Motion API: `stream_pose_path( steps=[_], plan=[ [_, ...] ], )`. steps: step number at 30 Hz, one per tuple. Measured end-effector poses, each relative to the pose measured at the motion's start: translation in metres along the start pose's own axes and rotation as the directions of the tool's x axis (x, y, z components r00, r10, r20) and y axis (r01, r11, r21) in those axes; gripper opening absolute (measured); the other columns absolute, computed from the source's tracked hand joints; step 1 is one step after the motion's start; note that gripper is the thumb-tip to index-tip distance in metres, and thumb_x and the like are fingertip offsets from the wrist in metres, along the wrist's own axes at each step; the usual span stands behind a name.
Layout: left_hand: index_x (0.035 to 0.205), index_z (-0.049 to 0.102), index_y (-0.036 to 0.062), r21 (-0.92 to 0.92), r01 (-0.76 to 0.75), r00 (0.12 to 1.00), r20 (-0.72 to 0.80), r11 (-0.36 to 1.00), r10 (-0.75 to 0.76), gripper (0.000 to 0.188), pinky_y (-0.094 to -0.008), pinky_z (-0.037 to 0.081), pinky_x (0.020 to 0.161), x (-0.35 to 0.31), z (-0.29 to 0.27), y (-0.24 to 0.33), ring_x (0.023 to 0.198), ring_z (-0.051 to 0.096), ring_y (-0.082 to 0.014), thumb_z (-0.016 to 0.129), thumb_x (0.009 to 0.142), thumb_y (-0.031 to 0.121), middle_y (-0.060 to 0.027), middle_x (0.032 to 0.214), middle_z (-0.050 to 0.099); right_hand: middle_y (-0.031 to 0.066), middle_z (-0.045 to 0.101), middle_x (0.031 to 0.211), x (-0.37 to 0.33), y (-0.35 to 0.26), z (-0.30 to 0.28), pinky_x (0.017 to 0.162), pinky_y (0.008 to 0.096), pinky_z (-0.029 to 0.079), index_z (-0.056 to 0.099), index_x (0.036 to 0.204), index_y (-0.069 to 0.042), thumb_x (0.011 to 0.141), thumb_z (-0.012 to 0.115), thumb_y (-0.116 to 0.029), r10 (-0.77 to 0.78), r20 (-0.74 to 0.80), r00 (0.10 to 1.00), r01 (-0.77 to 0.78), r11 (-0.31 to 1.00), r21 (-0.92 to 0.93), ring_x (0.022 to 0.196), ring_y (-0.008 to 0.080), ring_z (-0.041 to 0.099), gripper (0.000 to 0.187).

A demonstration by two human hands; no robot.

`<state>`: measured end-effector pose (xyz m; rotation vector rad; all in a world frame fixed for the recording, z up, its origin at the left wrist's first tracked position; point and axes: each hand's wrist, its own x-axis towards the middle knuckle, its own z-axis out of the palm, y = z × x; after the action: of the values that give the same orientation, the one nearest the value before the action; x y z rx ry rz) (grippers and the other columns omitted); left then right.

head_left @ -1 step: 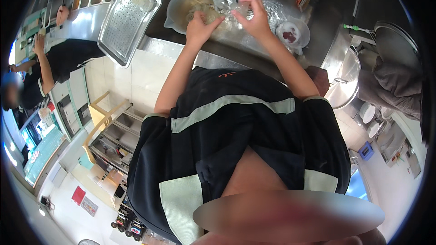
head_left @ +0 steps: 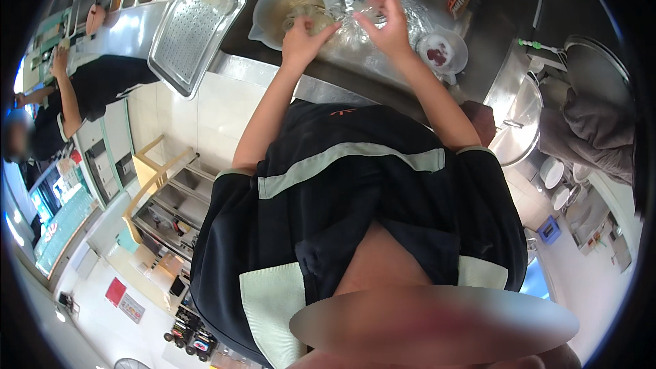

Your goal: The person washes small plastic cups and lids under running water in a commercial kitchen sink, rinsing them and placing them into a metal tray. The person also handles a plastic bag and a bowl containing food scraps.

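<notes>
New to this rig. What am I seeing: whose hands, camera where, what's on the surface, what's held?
No robot here: these are a person's bare left hand and right hand. A wide fisheye camera on the wearer's head looks down, so straight edges bend near the rim.

In the shiny steel sink are a translucent white plastic jug with a spout and, to its right, a translucent whitish bowl with dark red pieces inside. A rectangular perforated metal tray is left of the jug.

The right thumb and fingers hold a small clear piece. The left hand is at another clear thing by the jug; its grip is unclear.
</notes>
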<state>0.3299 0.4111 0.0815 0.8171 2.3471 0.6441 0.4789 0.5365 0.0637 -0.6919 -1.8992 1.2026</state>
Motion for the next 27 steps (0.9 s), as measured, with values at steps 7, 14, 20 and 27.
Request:
stream_pose_path(
  steps=[7,14,20,27],
  plan=[
    [0.113,0.044,-0.0021,-0.629,0.166,0.965,0.263,0.760,0.007,0.068,-0.0290,0.047,0.074,0.015,0.005,-0.010,0.085,0.059,-0.0205,0.077,0.063,0.028,-0.0140,0.093,0.061,0.0165,0.048,0.107,0.028,0.047,-0.006,0.082,0.0447,0.050,0.040,0.111,0.001,0.085,0.055,-0.018,0.755,0.081,0.650,-0.507,0.352,0.787,0.098,0.0279,0.052,0.036],
    [0.122,0.030,-0.0044,-0.720,0.232,0.930,0.362,0.654,0.068,0.073,-0.0271,0.044,0.079,0.005,0.007,-0.005,0.085,0.059,-0.0192,0.073,0.066,0.015,-0.0147,0.101,0.059,0.0187,0.042,0.122,0.060,0.046,-0.002,0.093,0.0527,0.042,0.035,0.121,0.005,0.089,0.045,-0.017,0.712,0.271,0.648,-0.442,0.062,0.895,0.112,0.0331,0.045,0.040],
    [0.108,0.050,-0.0049,-0.597,0.269,0.942,0.326,0.756,-0.078,0.059,-0.0301,0.047,0.076,-0.002,0.013,-0.006,0.084,0.061,-0.0208,0.073,0.067,0.029,-0.0141,0.098,0.062,0.0152,0.049,0.113,0.027,0.045,-0.014,0.090,0.0448,0.043,0.045,0.109,-0.001,0.083,0.058,-0.015,0.671,0.186,0.718,-0.619,0.493,0.612,0.108,0.0301,0.047,0.032],
    [0.100,0.065,0.0059,0.073,-0.326,0.944,-0.035,0.942,0.329,0.056,-0.0328,0.048,0.074,-0.015,0.019,-0.038,0.079,0.062,-0.0258,0.078,0.055,0.036,-0.0141,0.086,0.065,0.0191,0.048,0.109,-0.040,0.037,-0.036,0.085,0.0401,0.040,0.049,0.103,-0.001,0.072,0.065,-0.011,-0.055,0.563,0.825,0.439,0.690,-0.575,0.102,0.0350,0.046,0.037]
  ],
)
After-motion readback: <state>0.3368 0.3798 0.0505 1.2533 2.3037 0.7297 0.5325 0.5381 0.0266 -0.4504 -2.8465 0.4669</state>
